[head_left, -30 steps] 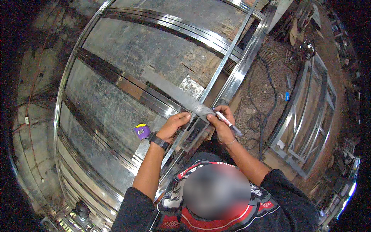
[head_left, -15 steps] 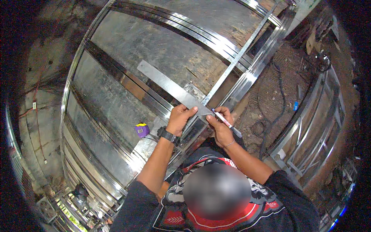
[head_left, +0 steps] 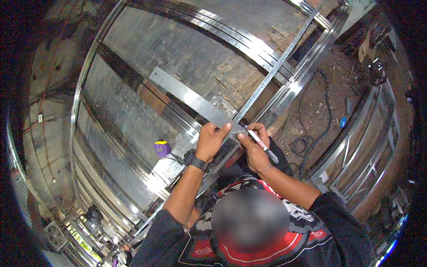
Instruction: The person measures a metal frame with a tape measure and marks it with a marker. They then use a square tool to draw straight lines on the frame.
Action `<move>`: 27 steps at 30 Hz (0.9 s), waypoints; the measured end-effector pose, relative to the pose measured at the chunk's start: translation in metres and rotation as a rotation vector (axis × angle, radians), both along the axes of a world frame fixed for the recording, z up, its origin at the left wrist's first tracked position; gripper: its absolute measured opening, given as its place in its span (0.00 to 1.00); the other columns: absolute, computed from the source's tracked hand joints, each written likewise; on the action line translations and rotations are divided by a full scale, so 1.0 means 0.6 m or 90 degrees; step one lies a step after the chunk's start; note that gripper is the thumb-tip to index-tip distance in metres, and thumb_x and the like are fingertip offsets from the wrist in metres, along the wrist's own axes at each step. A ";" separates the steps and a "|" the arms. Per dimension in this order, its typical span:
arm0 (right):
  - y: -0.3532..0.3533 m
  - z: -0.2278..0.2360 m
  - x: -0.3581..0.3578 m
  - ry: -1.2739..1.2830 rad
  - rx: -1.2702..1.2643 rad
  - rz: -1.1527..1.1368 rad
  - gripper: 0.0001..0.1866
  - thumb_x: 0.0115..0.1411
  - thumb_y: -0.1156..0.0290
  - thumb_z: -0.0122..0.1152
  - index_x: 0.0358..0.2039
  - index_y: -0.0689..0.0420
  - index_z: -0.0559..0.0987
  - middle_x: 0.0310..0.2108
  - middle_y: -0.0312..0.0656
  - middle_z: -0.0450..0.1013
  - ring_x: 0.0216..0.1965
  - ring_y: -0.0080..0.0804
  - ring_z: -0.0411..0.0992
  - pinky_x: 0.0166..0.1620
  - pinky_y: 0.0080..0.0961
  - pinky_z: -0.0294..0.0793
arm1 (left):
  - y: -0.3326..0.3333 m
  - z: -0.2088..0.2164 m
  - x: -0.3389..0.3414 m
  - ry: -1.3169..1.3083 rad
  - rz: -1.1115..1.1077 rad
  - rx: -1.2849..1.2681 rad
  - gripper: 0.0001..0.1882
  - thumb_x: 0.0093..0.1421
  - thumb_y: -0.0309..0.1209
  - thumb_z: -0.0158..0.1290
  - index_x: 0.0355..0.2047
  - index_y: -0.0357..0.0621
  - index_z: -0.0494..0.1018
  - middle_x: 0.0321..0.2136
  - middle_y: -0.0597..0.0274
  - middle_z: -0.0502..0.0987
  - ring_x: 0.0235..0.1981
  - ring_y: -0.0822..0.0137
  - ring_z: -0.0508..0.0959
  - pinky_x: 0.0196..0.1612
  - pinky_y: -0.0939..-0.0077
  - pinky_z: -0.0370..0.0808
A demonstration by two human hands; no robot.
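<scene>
A wide, flat metal ruler-like blade (head_left: 189, 95) with a small hole at its far end slants across the metal frame. My left hand (head_left: 211, 141), a dark watch on its wrist, is closed on the near part of the blade, thumb on top. Close beside it, my right hand (head_left: 255, 149) has its thumb at the blade's near end. A white marker (head_left: 259, 140) is held among the right fingers, pointing up and left. From near the blade's end, a long narrow metal strip (head_left: 278, 64) runs to the upper right. What lies under my fingers is hidden.
A purple and yellow tape measure (head_left: 162, 149) rests left of my left hand. Shiny metal rails (head_left: 240, 35) cross the worn panel (head_left: 178, 44). On the right, a dark cable (head_left: 327, 107) lies on the ground near another metal frame (head_left: 344, 167).
The view has shifted slightly. The blade's far end sits a little further left, and my left thumb a little further right. Both hands keep their grip.
</scene>
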State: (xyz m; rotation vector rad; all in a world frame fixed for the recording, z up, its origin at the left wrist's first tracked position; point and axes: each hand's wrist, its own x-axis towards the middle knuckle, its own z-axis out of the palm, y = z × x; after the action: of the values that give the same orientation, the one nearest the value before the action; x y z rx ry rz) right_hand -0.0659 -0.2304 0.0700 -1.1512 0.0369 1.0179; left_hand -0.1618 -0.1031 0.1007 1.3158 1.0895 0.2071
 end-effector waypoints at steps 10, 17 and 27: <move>0.006 0.003 -0.007 -0.033 -0.008 -0.045 0.19 0.58 0.78 0.70 0.46 0.54 0.71 0.35 0.31 0.72 0.34 0.17 0.70 0.38 0.16 0.72 | 0.007 -0.016 -0.008 -0.015 -0.021 0.007 0.13 0.66 0.37 0.60 0.36 0.37 0.80 0.29 0.68 0.80 0.30 0.76 0.74 0.36 0.74 0.71; -0.002 -0.006 -0.015 -0.058 -0.013 -0.038 0.20 0.57 0.78 0.72 0.46 0.54 0.71 0.36 0.31 0.72 0.35 0.16 0.70 0.38 0.15 0.71 | 0.008 -0.009 -0.011 -0.070 -0.007 -0.085 0.12 0.66 0.37 0.60 0.35 0.39 0.80 0.30 0.69 0.80 0.31 0.76 0.74 0.37 0.75 0.71; 0.001 -0.006 -0.022 -0.053 -0.013 -0.056 0.20 0.57 0.77 0.73 0.45 0.53 0.72 0.36 0.30 0.71 0.37 0.17 0.70 0.40 0.17 0.72 | 0.005 -0.006 -0.010 -0.068 0.015 -0.085 0.13 0.65 0.39 0.61 0.33 0.40 0.81 0.28 0.69 0.80 0.29 0.77 0.75 0.34 0.76 0.71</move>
State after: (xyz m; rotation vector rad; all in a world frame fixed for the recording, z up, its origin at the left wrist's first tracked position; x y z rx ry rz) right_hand -0.0790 -0.2301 0.0662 -1.1995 0.0308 0.8928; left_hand -0.1679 -0.1002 0.0970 1.1614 1.0118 0.2157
